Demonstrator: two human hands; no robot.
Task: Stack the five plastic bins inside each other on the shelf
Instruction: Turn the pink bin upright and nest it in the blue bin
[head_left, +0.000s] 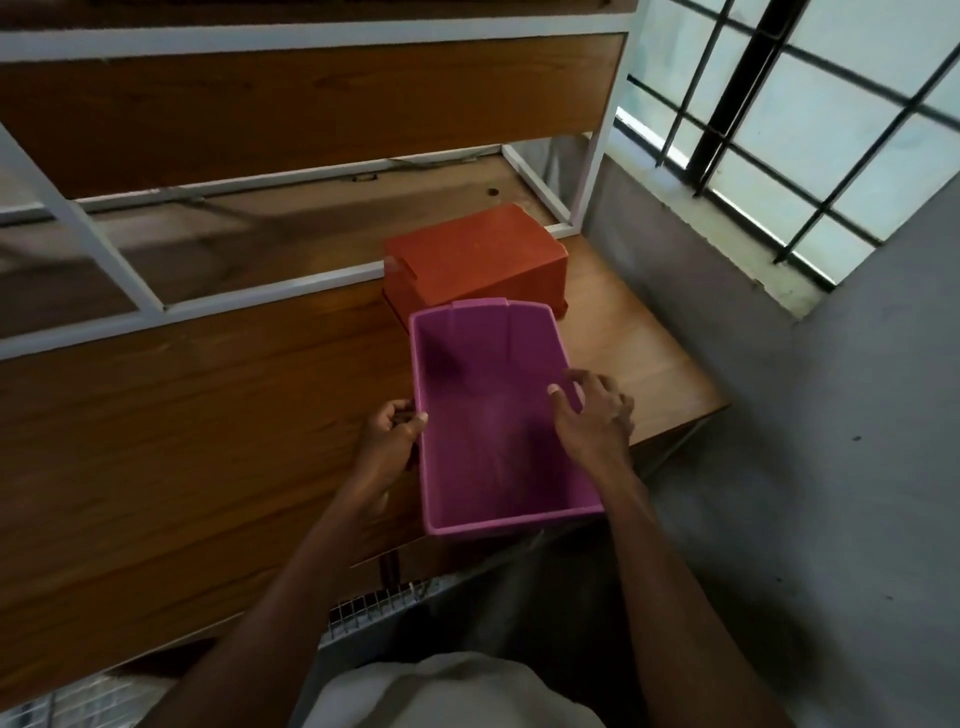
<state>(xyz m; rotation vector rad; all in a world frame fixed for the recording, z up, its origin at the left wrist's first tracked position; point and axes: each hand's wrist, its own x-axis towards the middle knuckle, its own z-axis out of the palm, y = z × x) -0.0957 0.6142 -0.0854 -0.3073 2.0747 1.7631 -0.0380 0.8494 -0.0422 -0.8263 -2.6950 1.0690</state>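
Note:
A pink plastic bin sits open side up at the front of the wooden shelf surface, its near end past the edge. My left hand grips its left rim. My right hand rests over its right rim with fingers curled on the wall. Just behind it an orange bin lies upside down, bottom facing up, touching the pink bin's far end. No other bins are in view.
White metal shelf frame bars cross the wood on the left and behind. A grey wall and barred window stand on the right. Wire mesh shows below the shelf edge.

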